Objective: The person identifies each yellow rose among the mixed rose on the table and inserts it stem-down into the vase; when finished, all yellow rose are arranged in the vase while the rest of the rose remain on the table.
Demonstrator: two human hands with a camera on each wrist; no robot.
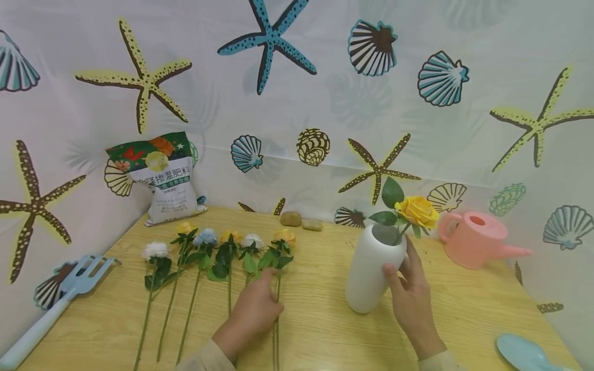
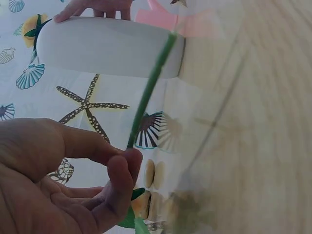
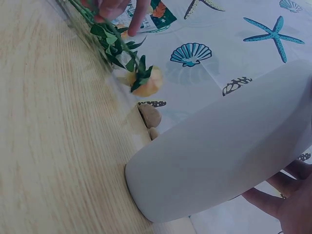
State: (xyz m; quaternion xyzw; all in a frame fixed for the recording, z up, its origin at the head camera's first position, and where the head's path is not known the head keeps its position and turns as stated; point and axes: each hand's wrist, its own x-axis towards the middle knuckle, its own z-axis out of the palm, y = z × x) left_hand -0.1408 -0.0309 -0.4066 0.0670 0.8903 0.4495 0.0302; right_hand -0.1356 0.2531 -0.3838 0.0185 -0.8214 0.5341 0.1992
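Observation:
My left hand pinches the green stem of an artificial rose between thumb and fingers. Its pale orange bloom shows in the right wrist view, at the right end of the row of roses. My right hand grips the side of a white vase, which leans a little on the table. One yellow rose stands in the vase, its lower stem hidden inside. Left of my left hand lie several more roses, among them a white one and a blue one.
A fertilizer bag stands at the back left, with two stones near the back edge. Right of the vase sits a pink watering can. A light blue fork lies far left, a blue scoop at front right.

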